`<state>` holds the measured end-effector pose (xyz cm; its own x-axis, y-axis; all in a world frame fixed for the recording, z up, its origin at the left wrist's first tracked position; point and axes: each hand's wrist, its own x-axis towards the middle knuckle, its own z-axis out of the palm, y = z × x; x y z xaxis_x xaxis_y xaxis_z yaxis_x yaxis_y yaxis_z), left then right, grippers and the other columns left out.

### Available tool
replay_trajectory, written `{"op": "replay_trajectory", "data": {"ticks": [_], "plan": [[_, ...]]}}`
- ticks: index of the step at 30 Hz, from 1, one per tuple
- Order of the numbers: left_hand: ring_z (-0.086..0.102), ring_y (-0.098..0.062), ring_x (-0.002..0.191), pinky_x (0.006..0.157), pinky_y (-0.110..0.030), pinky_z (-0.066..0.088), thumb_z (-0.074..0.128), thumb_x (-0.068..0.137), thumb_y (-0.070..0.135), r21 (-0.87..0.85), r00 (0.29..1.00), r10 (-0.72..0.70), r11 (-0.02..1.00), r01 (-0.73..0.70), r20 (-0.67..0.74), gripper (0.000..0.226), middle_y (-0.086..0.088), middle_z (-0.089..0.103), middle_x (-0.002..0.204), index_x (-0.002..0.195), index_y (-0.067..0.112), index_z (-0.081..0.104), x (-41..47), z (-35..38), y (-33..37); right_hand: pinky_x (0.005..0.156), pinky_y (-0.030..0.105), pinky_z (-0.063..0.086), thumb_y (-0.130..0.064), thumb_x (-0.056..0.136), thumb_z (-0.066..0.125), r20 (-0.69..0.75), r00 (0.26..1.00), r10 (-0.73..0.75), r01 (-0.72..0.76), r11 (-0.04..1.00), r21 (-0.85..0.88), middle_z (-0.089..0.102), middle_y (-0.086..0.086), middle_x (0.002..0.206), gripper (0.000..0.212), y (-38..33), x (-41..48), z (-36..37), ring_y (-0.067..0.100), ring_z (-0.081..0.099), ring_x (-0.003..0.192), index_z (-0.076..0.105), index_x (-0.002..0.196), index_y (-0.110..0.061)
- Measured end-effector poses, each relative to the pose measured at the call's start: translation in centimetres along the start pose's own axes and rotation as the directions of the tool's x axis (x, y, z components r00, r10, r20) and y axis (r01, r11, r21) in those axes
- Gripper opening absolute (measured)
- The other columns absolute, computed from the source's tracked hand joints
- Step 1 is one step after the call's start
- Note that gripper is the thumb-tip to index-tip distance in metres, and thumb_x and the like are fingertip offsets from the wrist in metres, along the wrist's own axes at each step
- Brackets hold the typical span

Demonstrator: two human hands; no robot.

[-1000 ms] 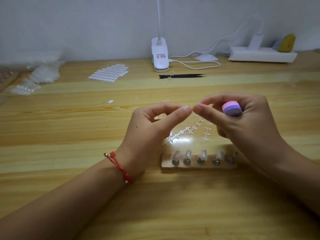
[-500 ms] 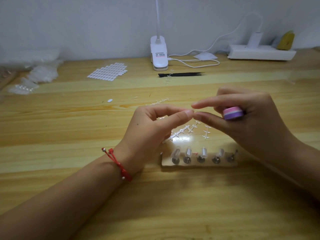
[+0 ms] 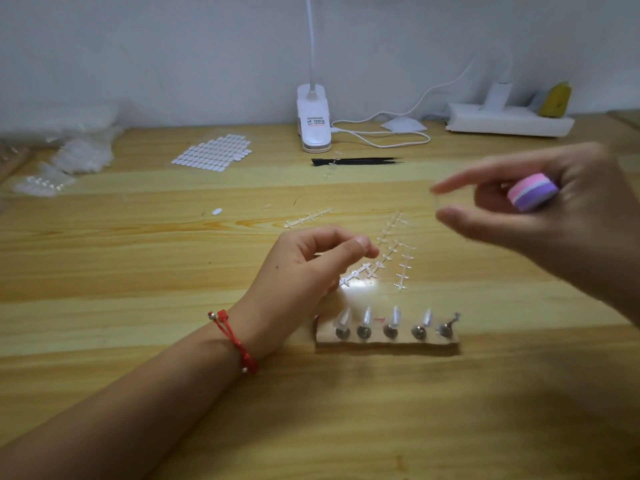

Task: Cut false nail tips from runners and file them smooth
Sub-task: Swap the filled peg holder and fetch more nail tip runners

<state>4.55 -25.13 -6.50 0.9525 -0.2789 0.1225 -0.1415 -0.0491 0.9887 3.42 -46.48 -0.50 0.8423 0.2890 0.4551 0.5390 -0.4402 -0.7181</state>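
- Right hand (image 3: 554,230) hovers, blurred, above the worktop (image 3: 138,271), its grip closed on a pink-purple file block (image 3: 532,192).
- Left hand (image 3: 311,268) curls beside the runners (image 3: 389,258) lying there; whether its grip holds a tip cannot be told.
- Smooth filing likely needs a firm pinch and light strokes.

Clear plastic runners (image 3: 379,263), thin spines with short cross stubs, lie flat in a loose fan on the desk (image 3: 138,271). One more runner (image 3: 308,216) lies apart, farther back. Four clear nail tips (image 3: 394,317) stand tilted on the pegs of a wooden block (image 3: 388,342). The round pink, white and purple file (image 3: 533,192) sits in the raised right grip (image 3: 561,220).
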Motion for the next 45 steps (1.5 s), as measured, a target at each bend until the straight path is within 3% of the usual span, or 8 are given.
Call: {"op": "replay_trajectory", "data": {"ticks": [3,9,15,30,35,41,43,45], "plan": [[0.030,-0.001,0.041,0.045,-0.009,0.030,0.060,0.089,0.021,0.006,1.000,0.015,1.000,-0.015,0.023,0.017,0.018,0.052,0.048,0.076,0.017,0.071,0.0,-0.1,-0.1,0.047,0.013,0.035,-0.057,0.066,0.072,0.192,0.975,0.117,-0.090,0.986,-0.143,0.051,-0.008,0.056,0.026,0.1,-2.7,-0.3,0.006,0.043,0.048,0.075,0.089,-0.045],[0.031,-0.002,0.042,0.046,-0.008,0.029,0.064,0.078,0.032,0.009,0.999,-0.011,1.000,0.011,0.030,0.017,0.017,0.052,0.048,0.075,0.017,0.070,0.0,0.0,0.1,0.047,0.012,0.036,-0.060,0.057,0.079,0.025,0.948,0.316,-0.313,0.944,-0.102,0.056,-0.001,0.060,0.028,0.1,-6.5,0.4,0.011,0.048,0.050,0.074,0.082,-0.049],[0.030,-0.003,0.042,0.044,-0.009,0.029,0.065,0.076,0.033,0.011,0.999,-0.025,1.000,0.025,0.021,0.017,0.014,0.052,0.050,0.072,0.018,0.071,-0.1,0.1,0.2,0.046,0.022,0.034,-0.054,0.052,0.075,0.004,0.939,0.344,-0.343,0.937,-0.071,0.052,0.003,0.056,0.027,-0.6,-6.7,1.1,0.006,0.043,0.047,0.076,0.075,-0.041],[0.029,-0.003,0.042,0.044,-0.010,0.026,0.059,0.076,0.032,0.028,1.000,-0.019,0.999,0.018,0.015,0.021,0.014,0.046,0.046,0.075,0.015,0.070,-0.1,0.2,0.3,0.049,0.018,0.035,-0.055,0.054,0.074,-0.002,0.946,0.323,-0.321,0.939,-0.126,0.050,0.000,0.055,0.029,-0.3,-6.8,1.3,0.005,0.043,0.048,0.078,0.074,-0.035],[0.030,-0.004,0.042,0.044,-0.011,0.028,0.060,0.074,0.033,0.018,1.000,-0.025,1.000,0.025,0.017,0.019,0.010,0.053,0.054,0.071,0.019,0.072,-0.1,0.2,0.3,0.052,0.008,0.038,-0.053,0.055,0.075,0.011,0.948,0.318,-0.305,0.918,-0.253,0.059,-0.022,0.057,0.021,-0.5,-6.3,1.1,0.002,0.057,0.057,0.076,0.069,-0.037],[0.029,-0.005,0.042,0.044,-0.012,0.026,0.061,0.077,0.032,0.025,0.999,-0.026,0.999,0.025,0.022,0.018,0.010,0.048,0.050,0.070,0.019,0.072,-0.2,0.1,0.3,0.051,0.012,0.041,-0.083,0.057,0.062,0.011,0.954,0.300,-0.288,0.923,-0.257,0.059,-0.005,0.076,0.047,-0.3,-5.0,-1.3,0.012,0.050,0.049,0.067,0.096,-0.056],[0.029,-0.005,0.042,0.044,-0.012,0.026,0.060,0.077,0.032,0.040,1.000,-0.024,0.999,0.023,0.016,0.018,0.013,0.046,0.047,0.071,0.019,0.072,-0.2,0.1,0.2,0.058,0.031,0.047,-0.060,0.082,0.055,-0.020,0.960,0.278,-0.276,0.938,-0.208,0.055,-0.012,0.067,0.021,1.9,-4.0,-2.3,0.007,0.048,0.049,0.064,0.100,-0.053],[0.028,-0.007,0.043,0.044,-0.014,0.025,0.061,0.075,0.036,0.045,1.000,-0.028,0.999,0.027,0.014,0.020,0.010,0.042,0.047,0.070,0.020,0.073,-0.1,0.1,0.2,0.074,0.029,0.045,-0.037,0.092,0.043,0.011,0.962,0.272,-0.260,0.930,-0.258,0.054,-0.027,0.078,0.021,4.0,-3.2,-1.8,-0.002,0.052,0.066,0.060,0.099,-0.048]]}}
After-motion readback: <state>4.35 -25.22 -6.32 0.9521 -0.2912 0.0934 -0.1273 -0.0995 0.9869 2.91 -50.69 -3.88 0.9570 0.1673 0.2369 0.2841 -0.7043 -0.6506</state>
